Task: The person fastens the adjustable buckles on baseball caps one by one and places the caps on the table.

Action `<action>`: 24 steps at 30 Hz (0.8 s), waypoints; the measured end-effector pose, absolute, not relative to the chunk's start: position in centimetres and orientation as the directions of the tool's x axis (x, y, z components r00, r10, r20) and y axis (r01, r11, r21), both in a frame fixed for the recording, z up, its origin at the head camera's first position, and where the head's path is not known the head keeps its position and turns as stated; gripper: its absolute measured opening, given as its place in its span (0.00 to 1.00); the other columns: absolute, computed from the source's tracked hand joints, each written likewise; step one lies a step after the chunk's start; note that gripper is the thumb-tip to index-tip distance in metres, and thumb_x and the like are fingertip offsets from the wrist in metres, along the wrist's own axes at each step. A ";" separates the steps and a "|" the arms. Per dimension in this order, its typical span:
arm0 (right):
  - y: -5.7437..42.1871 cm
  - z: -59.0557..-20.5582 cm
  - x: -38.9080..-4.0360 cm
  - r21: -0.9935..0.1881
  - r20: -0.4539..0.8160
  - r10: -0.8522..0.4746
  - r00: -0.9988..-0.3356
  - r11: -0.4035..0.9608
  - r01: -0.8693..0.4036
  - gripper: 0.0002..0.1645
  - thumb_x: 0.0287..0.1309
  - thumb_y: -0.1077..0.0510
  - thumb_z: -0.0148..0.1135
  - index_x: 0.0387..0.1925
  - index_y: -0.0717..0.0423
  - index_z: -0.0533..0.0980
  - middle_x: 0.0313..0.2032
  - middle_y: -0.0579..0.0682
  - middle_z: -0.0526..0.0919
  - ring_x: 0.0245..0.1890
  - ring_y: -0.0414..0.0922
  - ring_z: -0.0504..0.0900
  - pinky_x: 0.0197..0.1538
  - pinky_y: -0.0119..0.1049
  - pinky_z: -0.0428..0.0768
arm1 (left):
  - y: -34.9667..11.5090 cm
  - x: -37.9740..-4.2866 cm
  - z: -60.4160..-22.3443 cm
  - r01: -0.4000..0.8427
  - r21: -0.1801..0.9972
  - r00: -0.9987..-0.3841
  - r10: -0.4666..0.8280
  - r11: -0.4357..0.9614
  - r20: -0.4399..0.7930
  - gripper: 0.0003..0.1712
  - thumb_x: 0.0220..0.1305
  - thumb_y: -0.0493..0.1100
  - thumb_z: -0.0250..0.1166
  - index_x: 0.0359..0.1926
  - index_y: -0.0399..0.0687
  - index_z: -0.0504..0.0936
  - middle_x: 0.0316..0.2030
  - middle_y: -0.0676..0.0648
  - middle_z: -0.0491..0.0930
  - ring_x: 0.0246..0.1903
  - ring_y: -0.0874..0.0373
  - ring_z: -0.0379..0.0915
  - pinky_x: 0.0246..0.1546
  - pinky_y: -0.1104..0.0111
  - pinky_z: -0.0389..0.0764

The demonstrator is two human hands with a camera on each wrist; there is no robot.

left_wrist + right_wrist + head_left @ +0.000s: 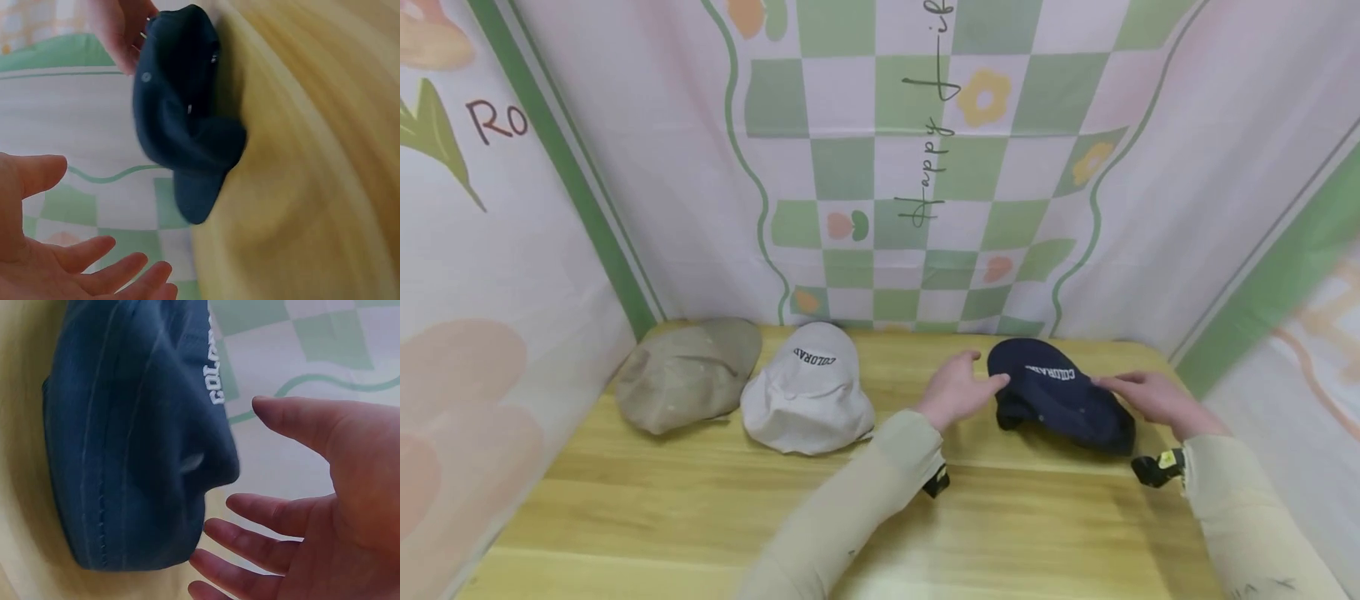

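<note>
A navy baseball cap [1060,398] with white lettering lies on the right part of the wooden table, brim toward the back. My left hand [958,390] is at its left side, thumb and fingers spread, nothing between them; in the left wrist view a gap shows between those fingers and the cap [178,106]. On the cap's right side is my right hand [1153,400], its fingers extended. The right wrist view shows the right hand [300,506] with parted fingers, fingertips right at the cap's edge.
Left of the hands, a white cap [808,392] with dark lettering lies next to a khaki cap [688,375]. The wooden table [662,517] ends against a hanging printed cloth [838,167] at the back, with more cloth at both sides.
</note>
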State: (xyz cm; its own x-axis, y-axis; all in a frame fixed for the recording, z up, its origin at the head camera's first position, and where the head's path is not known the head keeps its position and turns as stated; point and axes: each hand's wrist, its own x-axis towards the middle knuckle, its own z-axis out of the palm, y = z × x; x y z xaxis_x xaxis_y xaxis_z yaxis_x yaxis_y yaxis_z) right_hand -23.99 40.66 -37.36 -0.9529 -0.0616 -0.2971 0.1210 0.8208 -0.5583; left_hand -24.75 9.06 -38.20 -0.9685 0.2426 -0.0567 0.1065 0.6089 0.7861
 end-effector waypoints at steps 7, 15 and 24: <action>41.2 -38.3 -24.3 -0.590 -0.415 -0.055 -0.908 0.777 0.222 0.58 0.75 0.31 0.39 0.63 0.90 0.57 0.62 0.84 0.63 0.59 0.75 0.71 0.55 0.60 0.79 | 10.6 -24.6 -40.1 0.033 0.814 -0.969 0.218 0.580 -0.116 0.36 0.67 0.61 0.66 0.68 0.44 0.75 0.62 0.46 0.78 0.61 0.53 0.73 0.60 0.68 0.73; 40.7 -39.0 -24.4 -0.560 -0.379 -0.067 -0.923 0.811 0.171 0.50 0.76 0.34 0.45 0.61 0.85 0.64 0.59 0.83 0.67 0.57 0.73 0.73 0.56 0.60 0.78 | 11.2 -24.5 -41.7 -0.038 0.832 -0.947 0.246 0.553 -0.207 0.36 0.68 0.62 0.64 0.66 0.42 0.77 0.58 0.46 0.80 0.57 0.56 0.76 0.58 0.66 0.76; 40.0 -39.0 -24.8 -0.506 -0.309 -0.092 -0.947 0.858 0.082 0.43 0.78 0.41 0.43 0.59 0.83 0.68 0.58 0.82 0.69 0.56 0.75 0.70 0.58 0.67 0.71 | 11.2 -24.2 -41.7 -0.068 0.842 -0.927 0.279 0.536 -0.252 0.40 0.67 0.66 0.63 0.66 0.40 0.77 0.61 0.45 0.78 0.61 0.53 0.73 0.60 0.64 0.74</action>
State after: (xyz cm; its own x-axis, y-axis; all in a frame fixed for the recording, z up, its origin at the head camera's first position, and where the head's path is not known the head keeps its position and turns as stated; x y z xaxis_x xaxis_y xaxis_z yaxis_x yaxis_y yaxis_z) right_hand -24.78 40.00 -39.02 -0.9467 -0.0917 -0.3089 0.0821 0.8584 -0.5064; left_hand -24.18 11.23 -41.71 -0.9266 0.2789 -0.2522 -0.0678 0.5359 0.8416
